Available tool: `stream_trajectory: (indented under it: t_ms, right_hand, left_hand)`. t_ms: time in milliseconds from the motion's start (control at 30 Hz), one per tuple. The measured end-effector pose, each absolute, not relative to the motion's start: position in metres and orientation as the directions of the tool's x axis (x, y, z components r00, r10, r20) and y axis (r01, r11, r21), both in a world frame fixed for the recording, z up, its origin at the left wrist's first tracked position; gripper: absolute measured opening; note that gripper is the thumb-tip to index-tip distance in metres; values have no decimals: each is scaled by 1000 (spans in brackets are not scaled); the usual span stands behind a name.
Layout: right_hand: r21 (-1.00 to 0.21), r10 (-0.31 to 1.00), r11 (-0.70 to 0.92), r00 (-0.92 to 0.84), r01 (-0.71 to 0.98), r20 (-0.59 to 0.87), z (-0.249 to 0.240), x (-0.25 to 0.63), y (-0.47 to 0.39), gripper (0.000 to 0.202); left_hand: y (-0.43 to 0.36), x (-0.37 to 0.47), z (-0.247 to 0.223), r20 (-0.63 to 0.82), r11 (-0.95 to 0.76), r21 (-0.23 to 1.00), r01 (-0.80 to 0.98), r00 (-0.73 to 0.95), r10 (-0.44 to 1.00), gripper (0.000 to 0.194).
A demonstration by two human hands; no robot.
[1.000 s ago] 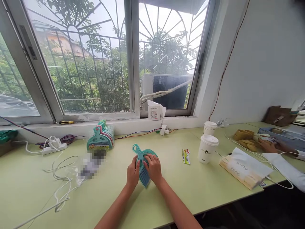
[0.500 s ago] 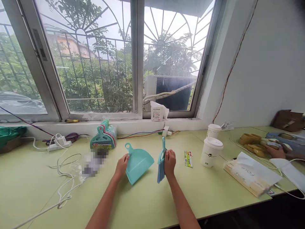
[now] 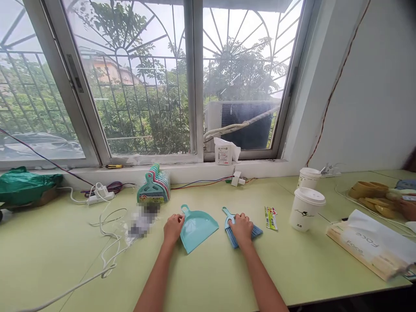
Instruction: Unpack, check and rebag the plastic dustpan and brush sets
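A turquoise dustpan lies on the green table, its looped handle toward the window. At its upper left edge, beside the handle, the fingers of my left hand are closed on the rim. To the right, a turquoise hand brush with blue bristles lies flat, handle pointing up and left. My right hand grips it from above and covers the middle of its head; bristles show on both sides of the hand. Right of the brush lies a small green and white packet label.
Several packaged dustpan sets stand by the sill. White cables and a power strip lie left. Two lidded paper cups and a tissue pack stand right. Another person's hand shows at the far right.
The brush has gone from upright on edge to lying flat, and my right hand has turned palm down over it. The view has swung left, so everything sits farther right.
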State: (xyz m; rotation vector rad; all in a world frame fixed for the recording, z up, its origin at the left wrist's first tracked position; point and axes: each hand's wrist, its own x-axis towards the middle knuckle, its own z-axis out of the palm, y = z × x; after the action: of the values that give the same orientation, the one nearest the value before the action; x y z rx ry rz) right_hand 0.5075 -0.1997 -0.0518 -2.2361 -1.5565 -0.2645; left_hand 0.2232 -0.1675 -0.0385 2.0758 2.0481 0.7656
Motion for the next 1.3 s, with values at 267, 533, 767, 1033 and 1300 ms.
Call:
stream_trajectory:
  t_ms: [267,533,767,1033,1300]
  right_hand:
    - [-343,885,-301,395,890,247,-45,512,-202,20]
    - [-430,893,-36,222,902,391,-43,458,-196,20]
    - [-411,954,42,86,910,287,-44,417,-158,22]
    - [-405,977,116,-31,907,209,-38,442,-134,18]
    - [-389,974,151,-71,909,213,-41,441,-126,15]
  left_hand:
    - [-159,218,-45,191,156,498,853,-284,940,29]
    - [-156,235,-52,139,173,561,809,-298,944,31]
    - [-157,276,-52,180,4,504,864,-109,977,27]
    - [-162,285,-51,481,-376,191,907,247,841,28]
    - [-140,278,-44,332,-625,-84,776,613,717,33]
